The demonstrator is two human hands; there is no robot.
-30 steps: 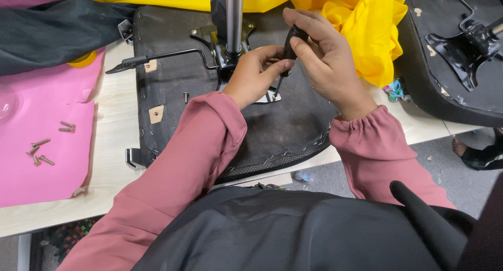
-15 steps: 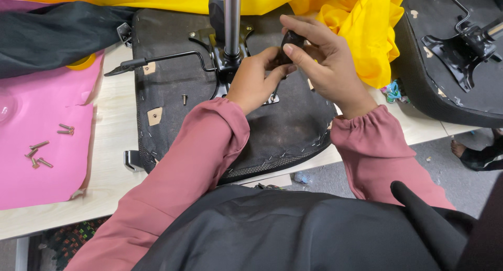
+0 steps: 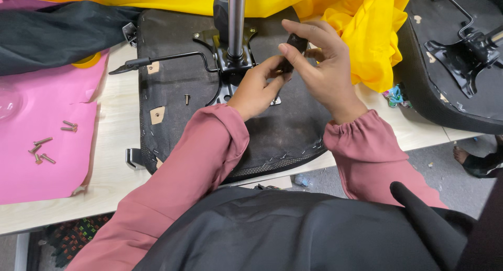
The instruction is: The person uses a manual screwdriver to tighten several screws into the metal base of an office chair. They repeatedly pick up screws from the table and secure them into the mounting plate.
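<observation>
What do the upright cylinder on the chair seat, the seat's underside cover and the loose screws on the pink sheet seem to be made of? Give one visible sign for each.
Upright cylinder: polished metal, by its bright, mirror-like shine.
Underside cover: thin black matte fabric, probably non-woven, stapled along the edge.
Loose screws: metal with a dull coppery or brassy finish; too small to tell more.

Furniture workshop, upturned chair seats [image 3: 183, 82] on a wooden workbench [image 3: 112, 161], loose screws [image 3: 42, 149], fabric sheets [image 3: 367, 30]

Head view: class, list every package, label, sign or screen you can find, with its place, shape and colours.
No package, sign or screen shows.
Small tan patches, roughly square and blank as far as visible, sit like labels on the black seat underside, left of the metal column.
</observation>
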